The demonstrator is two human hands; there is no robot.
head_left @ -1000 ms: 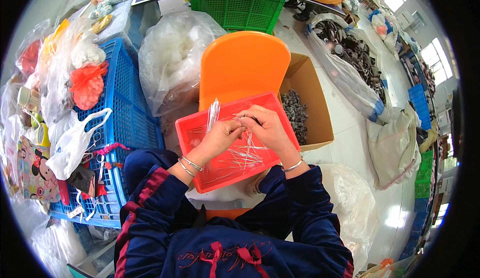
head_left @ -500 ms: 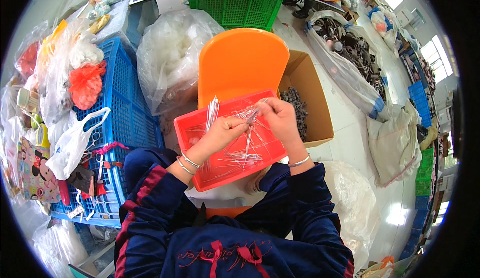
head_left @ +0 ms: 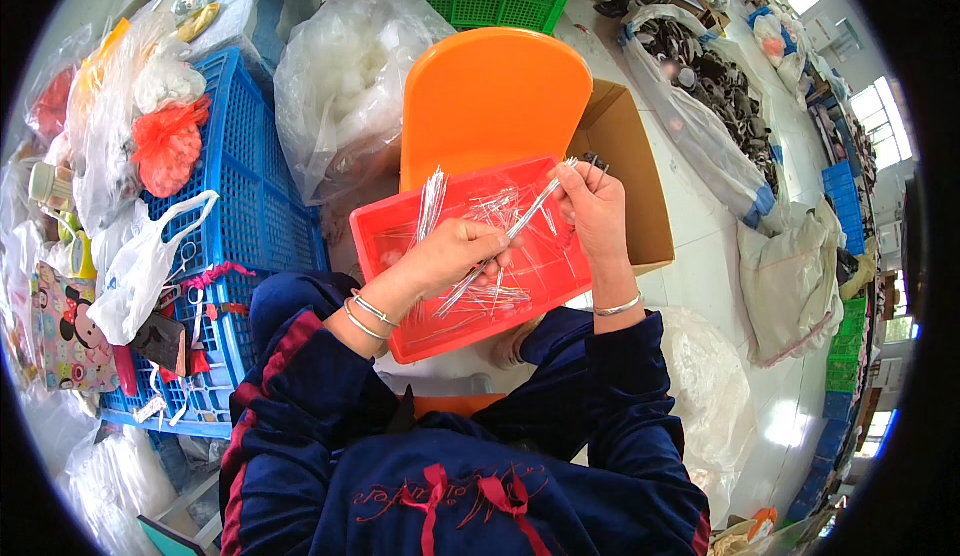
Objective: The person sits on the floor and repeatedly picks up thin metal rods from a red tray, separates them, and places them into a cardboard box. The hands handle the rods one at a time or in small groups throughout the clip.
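A bundle of thin silvery wires (head_left: 528, 216) slants up to the right between my two hands, above a shallow red plastic tray (head_left: 410, 348). Thumb and fingers of my left hand (head_left: 458, 254) are closed around its lower middle. Up at the far end, my right hand (head_left: 598, 218) pinches the wires near their tips. More loose wires (head_left: 490, 301) lie scattered on the tray's bottom. Another bunch of wires (head_left: 433, 201) leans over the tray's far left rim, beyond my left hand.
An orange chair (head_left: 495, 106) stands right behind the tray. To its right is an open cardboard box (head_left: 632, 156); to its left, a clear plastic bag (head_left: 350, 86) with white stuffing. A blue crate (head_left: 240, 181) bounds my left side. Farther right lies a sack of dark pieces (head_left: 700, 96).
Both hands were close together over the tray. My right hand has moved right and a little toward me, and the wire bundle now shows stretched between the hands.
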